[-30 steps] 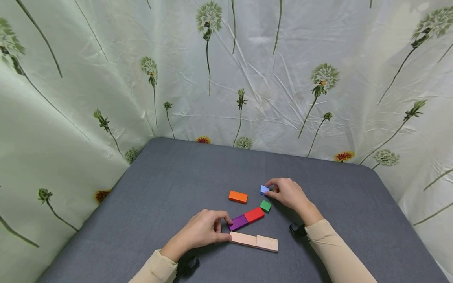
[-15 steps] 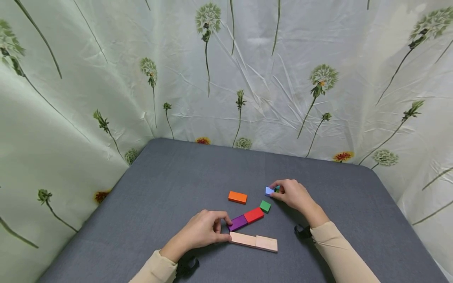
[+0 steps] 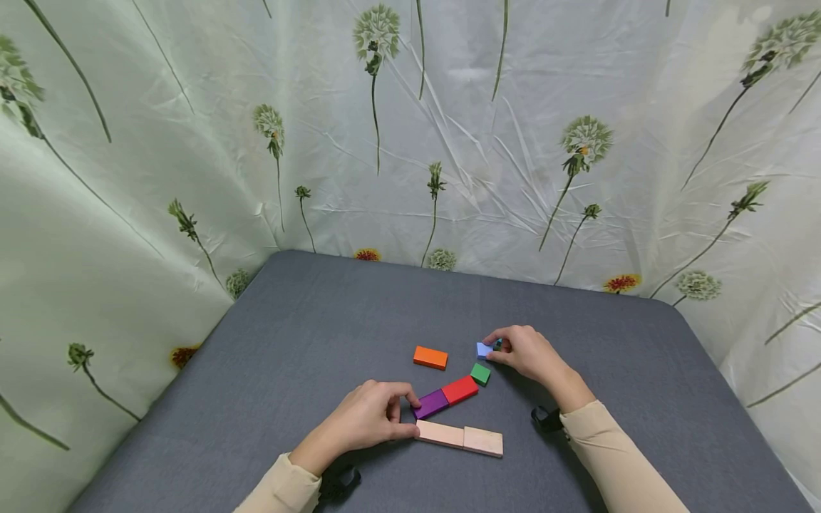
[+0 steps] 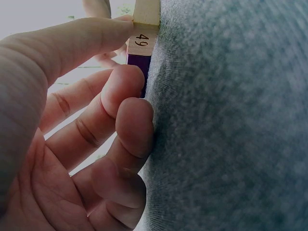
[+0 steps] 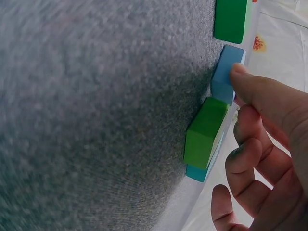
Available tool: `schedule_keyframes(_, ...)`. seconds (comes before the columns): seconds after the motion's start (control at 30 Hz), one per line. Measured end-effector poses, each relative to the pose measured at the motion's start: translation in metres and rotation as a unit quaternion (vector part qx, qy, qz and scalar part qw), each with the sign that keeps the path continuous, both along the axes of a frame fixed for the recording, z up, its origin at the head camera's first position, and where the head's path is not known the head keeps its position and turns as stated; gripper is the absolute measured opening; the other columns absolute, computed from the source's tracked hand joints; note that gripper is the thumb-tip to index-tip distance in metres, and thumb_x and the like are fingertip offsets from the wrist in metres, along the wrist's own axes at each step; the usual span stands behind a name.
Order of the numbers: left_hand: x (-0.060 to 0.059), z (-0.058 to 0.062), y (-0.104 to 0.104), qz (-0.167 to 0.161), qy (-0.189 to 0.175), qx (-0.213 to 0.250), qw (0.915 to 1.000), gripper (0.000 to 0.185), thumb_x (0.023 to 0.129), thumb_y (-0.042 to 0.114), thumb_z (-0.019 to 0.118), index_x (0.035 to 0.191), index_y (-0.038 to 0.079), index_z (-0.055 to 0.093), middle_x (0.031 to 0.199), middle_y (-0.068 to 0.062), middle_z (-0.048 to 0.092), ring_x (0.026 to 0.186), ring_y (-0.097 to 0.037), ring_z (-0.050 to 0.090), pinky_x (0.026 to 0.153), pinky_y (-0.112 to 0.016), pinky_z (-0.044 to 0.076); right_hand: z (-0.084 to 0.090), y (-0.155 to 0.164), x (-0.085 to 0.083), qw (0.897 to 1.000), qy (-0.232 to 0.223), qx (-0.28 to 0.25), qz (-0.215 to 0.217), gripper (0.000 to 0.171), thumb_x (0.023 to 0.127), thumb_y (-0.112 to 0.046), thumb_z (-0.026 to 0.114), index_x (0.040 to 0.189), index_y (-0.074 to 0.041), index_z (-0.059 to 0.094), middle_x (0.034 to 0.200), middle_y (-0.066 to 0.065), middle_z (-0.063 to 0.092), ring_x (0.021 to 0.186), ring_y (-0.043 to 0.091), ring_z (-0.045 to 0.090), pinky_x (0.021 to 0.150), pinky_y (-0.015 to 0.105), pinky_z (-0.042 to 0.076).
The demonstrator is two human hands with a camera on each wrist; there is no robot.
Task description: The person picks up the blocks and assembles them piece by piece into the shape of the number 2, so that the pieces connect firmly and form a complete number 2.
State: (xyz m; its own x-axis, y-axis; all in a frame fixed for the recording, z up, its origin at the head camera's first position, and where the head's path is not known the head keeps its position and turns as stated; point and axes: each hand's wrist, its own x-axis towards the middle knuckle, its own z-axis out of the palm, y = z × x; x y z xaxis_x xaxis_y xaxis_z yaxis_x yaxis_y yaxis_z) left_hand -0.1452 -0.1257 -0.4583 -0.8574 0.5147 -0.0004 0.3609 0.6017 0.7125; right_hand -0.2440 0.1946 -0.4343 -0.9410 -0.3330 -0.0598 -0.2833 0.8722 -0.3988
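Note:
My right hand (image 3: 524, 350) pinches a light blue block (image 3: 484, 350) between thumb and index finger, low over the table. Beyond that block in the right wrist view, a light green block (image 5: 204, 137) and a teal block (image 5: 196, 172) lie against each other, mostly hidden in the head view. My left hand (image 3: 362, 422) has its index finger at the end of a purple block (image 3: 431, 404) and its thumb at the end of a pale wooden block (image 3: 441, 434). The left wrist view shows the number 49 on the pale block's end (image 4: 142, 41).
A red block (image 3: 460, 390) continues the purple one, and a green block (image 3: 480, 374) stands at its far end. A second pale block (image 3: 483, 442) extends the front row. An orange block (image 3: 430, 358) lies apart on the grey table (image 3: 359, 313). A flowered curtain (image 3: 410, 128) hangs behind.
The right hand moved the light blue block to the right, then slightly back left and nearer. The left hand and the other clearly visible blocks stayed in place.

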Motion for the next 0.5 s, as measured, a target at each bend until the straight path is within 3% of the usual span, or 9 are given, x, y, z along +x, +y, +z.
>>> schedule_keyframes(0.5, -0.0007, -0.0015, 0.0, -0.001, 0.006, 0.0, 1.0, 0.028, 0.085, 0.03, 0.093, 0.105, 0.023, 0.076, 0.061, 0.017, 0.055, 0.054, 0.004, 0.046, 0.054, -0.02, 0.035, 0.0008, -0.002, 0.0041, 1.0, 0.0, -0.009, 0.02, 0.022, 0.096, -0.02, 0.082, 0.116, -0.011, 0.081, 0.073, -0.002, 0.053, 0.064, 0.01, 0.043, 0.059, 0.026, 0.031)
